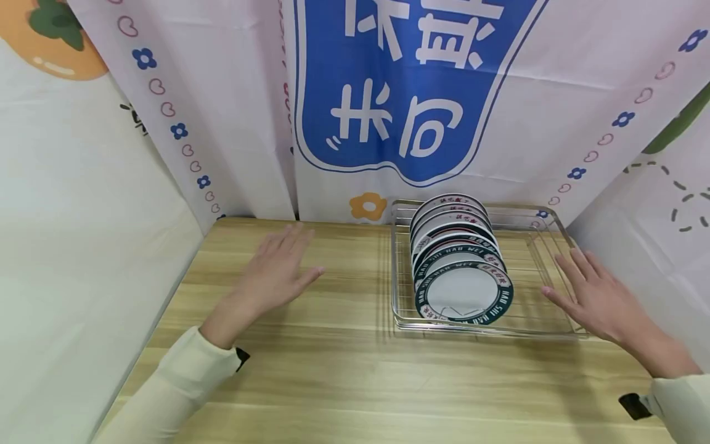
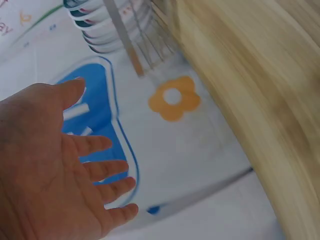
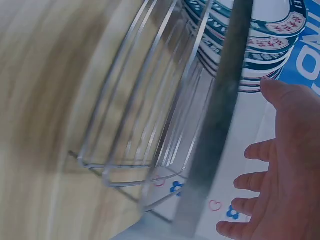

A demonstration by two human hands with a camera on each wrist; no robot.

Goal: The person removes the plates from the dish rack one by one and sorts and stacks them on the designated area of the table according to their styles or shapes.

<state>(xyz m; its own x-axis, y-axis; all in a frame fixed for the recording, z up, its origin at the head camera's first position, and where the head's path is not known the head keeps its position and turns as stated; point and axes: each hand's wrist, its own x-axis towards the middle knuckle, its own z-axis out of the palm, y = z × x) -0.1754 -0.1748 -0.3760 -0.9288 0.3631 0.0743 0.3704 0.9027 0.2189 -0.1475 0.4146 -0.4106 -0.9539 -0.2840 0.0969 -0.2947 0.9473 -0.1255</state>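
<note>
A metal wire rack (image 1: 532, 246) stands at the back right of the wooden table. Several round plates (image 1: 463, 290) with dark green lettered rims and white ones behind them lean in a row in its left part. My right hand (image 1: 601, 302) hovers over the rack's right end, fingers spread, holding nothing. In the right wrist view that hand (image 3: 292, 165) is beside the rack's metal rail (image 3: 220, 120). My left hand (image 1: 272, 271) is over the table left of the rack, fingers extended, and the left wrist view shows its bare palm (image 2: 45, 165).
A wooden tabletop (image 1: 344, 376) runs under both hands. Behind it hangs a white cloth (image 1: 249, 123) with a blue printed sign (image 1: 399, 92) and an orange flower print. White cloth also covers the left and right sides.
</note>
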